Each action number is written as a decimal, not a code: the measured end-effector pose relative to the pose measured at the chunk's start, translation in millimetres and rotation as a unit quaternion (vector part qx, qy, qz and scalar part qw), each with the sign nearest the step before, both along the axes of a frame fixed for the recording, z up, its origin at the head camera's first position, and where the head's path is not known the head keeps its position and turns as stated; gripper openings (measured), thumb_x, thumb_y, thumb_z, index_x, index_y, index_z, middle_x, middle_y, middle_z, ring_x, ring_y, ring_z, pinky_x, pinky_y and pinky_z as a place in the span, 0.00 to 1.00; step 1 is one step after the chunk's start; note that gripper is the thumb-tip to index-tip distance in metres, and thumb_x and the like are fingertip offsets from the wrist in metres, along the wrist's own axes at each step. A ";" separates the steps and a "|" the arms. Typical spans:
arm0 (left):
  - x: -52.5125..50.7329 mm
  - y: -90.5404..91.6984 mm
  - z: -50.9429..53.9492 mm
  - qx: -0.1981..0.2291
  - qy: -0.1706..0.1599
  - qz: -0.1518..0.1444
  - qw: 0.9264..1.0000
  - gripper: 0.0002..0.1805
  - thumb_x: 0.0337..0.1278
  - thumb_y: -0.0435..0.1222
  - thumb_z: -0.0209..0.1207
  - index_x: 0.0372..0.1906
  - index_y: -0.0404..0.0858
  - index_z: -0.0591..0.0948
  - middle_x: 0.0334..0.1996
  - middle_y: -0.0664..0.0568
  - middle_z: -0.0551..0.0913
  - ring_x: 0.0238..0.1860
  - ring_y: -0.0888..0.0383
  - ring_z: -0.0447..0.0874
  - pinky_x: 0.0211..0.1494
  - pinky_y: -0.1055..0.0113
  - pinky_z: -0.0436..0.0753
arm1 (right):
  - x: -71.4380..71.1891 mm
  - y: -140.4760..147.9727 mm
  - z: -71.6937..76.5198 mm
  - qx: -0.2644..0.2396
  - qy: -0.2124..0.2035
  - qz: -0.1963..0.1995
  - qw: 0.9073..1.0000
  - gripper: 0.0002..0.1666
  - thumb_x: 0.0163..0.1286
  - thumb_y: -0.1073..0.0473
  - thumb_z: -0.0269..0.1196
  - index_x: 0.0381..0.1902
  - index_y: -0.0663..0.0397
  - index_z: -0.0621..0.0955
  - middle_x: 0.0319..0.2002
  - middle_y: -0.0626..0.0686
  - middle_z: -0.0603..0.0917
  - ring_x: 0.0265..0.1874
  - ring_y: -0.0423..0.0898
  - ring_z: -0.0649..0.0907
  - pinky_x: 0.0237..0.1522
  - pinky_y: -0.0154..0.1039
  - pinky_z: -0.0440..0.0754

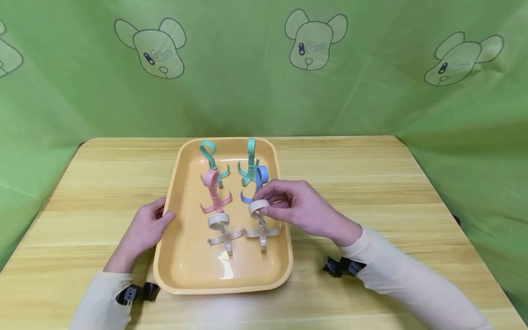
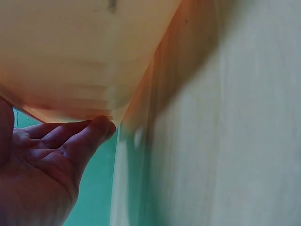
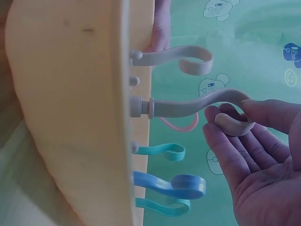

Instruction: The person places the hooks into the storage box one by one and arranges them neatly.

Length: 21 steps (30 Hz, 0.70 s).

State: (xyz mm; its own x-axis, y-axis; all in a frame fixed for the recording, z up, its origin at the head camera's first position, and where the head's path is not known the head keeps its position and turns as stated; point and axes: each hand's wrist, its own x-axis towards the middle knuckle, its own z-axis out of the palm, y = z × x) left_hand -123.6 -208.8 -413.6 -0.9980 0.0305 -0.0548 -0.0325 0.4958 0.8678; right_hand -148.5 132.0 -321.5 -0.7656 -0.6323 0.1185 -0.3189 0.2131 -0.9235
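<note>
A yellow-orange tray point(image 1: 214, 275) holds several four-armed plastic hanger hooks, each with a curled top. At the tray's front right stands a grey hook point(image 1: 262, 231); my right hand point(image 1: 307, 211) pinches its curled top between thumb and fingers. In the right wrist view the thumb lies on the curl of this grey hook point(image 3: 188, 109), with the fingers behind it. A second grey hook point(image 1: 225, 236) stands to its left. My left hand point(image 1: 144, 227) grips the tray's left rim, thumb over the edge. Its fingertips touch the tray's outer wall point(image 2: 70, 61) in the left wrist view.
Behind the grey hooks stand a pink hook point(image 1: 215, 197) on the left and a blue hook point(image 1: 261, 176) on the right. Farther back are two green hooks, a left one point(image 1: 210, 158) and a right one point(image 1: 250, 160). Green cloth point(image 1: 247, 101) hangs behind the wooden table point(image 1: 350, 169).
</note>
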 end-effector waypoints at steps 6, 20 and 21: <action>0.3 0.1 1.0 0.002 -0.001 -0.001 1.000 0.25 0.64 0.29 0.51 0.64 0.22 0.70 0.45 0.31 0.82 0.35 0.49 0.85 0.33 0.66 0.85 | -1.0 -0.5 -6.7 0.002 -0.004 0.004 1.000 0.13 0.63 0.73 0.65 0.46 0.61 0.84 0.41 0.53 0.85 0.39 0.48 0.85 0.41 0.42 0.85; -0.6 -0.3 1.4 -0.001 0.002 -0.007 1.000 0.25 0.63 0.29 0.51 0.64 0.22 0.71 0.43 0.32 0.83 0.33 0.50 0.85 0.32 0.66 0.85 | -2.2 -1.7 -18.9 0.033 0.015 0.008 0.999 0.13 0.64 0.71 0.65 0.47 0.60 0.83 0.43 0.52 0.85 0.41 0.45 0.85 0.43 0.39 0.85; -0.6 -0.3 1.5 0.000 0.001 -0.006 1.000 0.25 0.63 0.29 0.51 0.64 0.22 0.71 0.43 0.32 0.83 0.33 0.50 0.85 0.32 0.66 0.85 | -2.4 -1.5 -19.5 0.034 0.013 0.007 0.999 0.13 0.64 0.71 0.65 0.47 0.60 0.83 0.43 0.52 0.85 0.41 0.45 0.85 0.43 0.39 0.85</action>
